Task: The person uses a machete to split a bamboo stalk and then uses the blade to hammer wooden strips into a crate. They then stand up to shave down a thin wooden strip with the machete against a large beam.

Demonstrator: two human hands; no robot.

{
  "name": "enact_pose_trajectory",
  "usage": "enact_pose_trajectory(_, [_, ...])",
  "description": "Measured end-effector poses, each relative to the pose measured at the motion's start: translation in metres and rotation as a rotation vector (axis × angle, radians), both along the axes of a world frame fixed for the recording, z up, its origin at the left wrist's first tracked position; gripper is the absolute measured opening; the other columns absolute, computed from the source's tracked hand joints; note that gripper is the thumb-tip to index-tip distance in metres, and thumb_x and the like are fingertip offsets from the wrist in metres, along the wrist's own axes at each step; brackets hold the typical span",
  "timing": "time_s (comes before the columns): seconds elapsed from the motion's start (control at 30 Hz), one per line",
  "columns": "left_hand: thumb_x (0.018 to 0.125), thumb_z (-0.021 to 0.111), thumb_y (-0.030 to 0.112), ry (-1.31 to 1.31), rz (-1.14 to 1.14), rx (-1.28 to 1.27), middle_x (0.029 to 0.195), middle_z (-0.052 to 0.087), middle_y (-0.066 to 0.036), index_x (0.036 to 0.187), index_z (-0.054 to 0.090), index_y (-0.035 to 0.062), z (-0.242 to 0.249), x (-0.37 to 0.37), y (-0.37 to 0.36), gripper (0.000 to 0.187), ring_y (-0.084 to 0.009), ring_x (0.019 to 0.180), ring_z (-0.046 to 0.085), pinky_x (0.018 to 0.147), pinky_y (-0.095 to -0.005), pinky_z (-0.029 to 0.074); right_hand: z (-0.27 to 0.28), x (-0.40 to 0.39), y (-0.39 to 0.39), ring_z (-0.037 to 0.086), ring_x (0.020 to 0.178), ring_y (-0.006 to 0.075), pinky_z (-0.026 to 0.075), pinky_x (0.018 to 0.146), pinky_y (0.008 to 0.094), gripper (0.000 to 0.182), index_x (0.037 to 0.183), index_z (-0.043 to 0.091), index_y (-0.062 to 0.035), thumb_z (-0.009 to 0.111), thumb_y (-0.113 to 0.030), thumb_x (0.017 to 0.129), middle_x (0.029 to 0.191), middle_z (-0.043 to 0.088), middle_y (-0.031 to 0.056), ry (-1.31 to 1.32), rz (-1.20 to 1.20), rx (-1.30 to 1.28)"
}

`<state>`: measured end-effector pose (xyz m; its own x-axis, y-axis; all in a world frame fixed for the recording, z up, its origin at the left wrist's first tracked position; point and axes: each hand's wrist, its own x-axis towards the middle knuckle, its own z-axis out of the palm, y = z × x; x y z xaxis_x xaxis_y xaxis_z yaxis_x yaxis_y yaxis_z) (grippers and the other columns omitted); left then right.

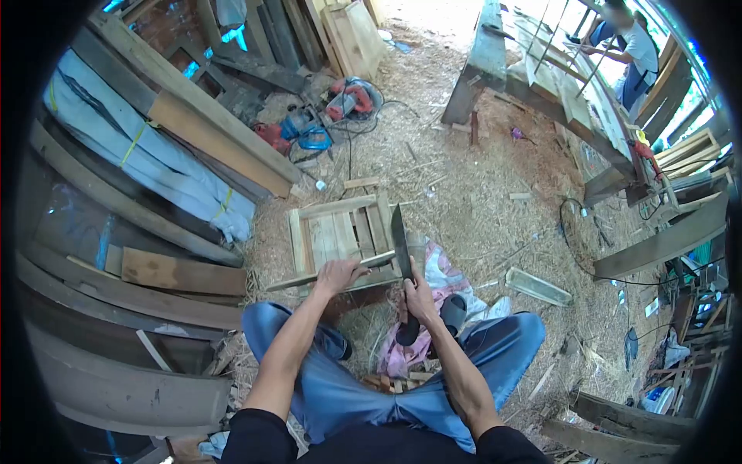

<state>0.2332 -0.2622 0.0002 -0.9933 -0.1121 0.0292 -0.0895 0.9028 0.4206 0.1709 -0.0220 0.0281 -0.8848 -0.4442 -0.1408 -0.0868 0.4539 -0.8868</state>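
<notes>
My left hand (338, 275) is closed around a narrow wooden strip (377, 261), which lies at a slant across the near side of a small wooden crate (334, 232). In my right hand (419, 297) is a machete (401, 241) with a long dark blade, its tip pointing away from me and its dark handle toward my lap. The blade stands close to the strip's right end. Pink and white cloth (437, 274) lies on the ground beneath my right hand, between my knees and to the right of the crate.
Power tools (352, 100) with cables lie on the shavings-covered ground ahead left. Timber and wrapped boards (154, 162) line the left side. A workbench (533, 85) stands ahead right, with a person (638, 54) behind it. A short board (539, 286) lies to the right.
</notes>
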Motion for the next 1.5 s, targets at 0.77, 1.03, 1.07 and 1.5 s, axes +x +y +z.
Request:
enact_pose_trajectory(0.77, [0.092, 0.056, 0.045, 0.027, -0.067, -0.048, 0.076, 0.066, -0.016, 0.1, 0.056, 0.0114, 0.002, -0.001, -0.002, 0.035, -0.0403, 0.073, 0.066, 0.061, -0.0521, 0.051, 0.099, 0.002, -0.012, 0.046, 0.051, 0.0091, 0.039, 0.048, 0.0257, 0.067, 0.156, 0.016, -0.0115, 0.044, -0.003, 0.096, 0.064, 0.052, -0.0012, 0.263, -0.14, -0.218])
enact_pose_trajectory(1.03, [0.092, 0.057, 0.045, -0.003, -0.092, -0.069, 0.071, 0.065, -0.018, 0.093, 0.054, 0.0103, 0.007, -0.009, -0.004, 0.034, -0.041, 0.068, 0.065, 0.056, -0.052, 0.05, -0.007, 0.019, 0.0, 0.064, 0.083, 0.046, 0.052, 0.072, 0.0491, 0.074, 0.153, 0.025, -0.0227, 0.052, -0.006, 0.087, 0.096, 0.062, 0.0329, 0.226, 0.106, 0.348])
enact_pose_trajectory(1.07, [0.09, 0.06, 0.044, -0.017, -0.054, -0.066, 0.071, 0.065, -0.018, 0.093, 0.056, 0.0102, 0.009, -0.009, -0.004, 0.034, -0.0415, 0.069, 0.064, 0.057, -0.0523, 0.05, 0.002, 0.017, -0.001, 0.064, 0.089, 0.0456, 0.052, 0.076, 0.0473, 0.073, 0.153, 0.024, -0.0244, 0.051, -0.007, 0.088, 0.104, 0.062, 0.0342, 0.05, 0.104, 0.323])
enact_pose_trajectory(1.5, [0.092, 0.057, 0.045, -0.042, -0.062, -0.052, 0.073, 0.065, -0.019, 0.099, 0.057, 0.0115, 0.001, -0.005, -0.004, 0.034, -0.0398, 0.072, 0.066, 0.06, -0.0507, 0.051, 0.115, -0.005, -0.022, 0.058, 0.059, 0.0167, 0.047, 0.054, 0.029, 0.064, 0.155, 0.02, -0.0107, 0.045, -0.002, 0.096, 0.077, 0.062, 0.0063, 0.39, -0.272, -0.364])
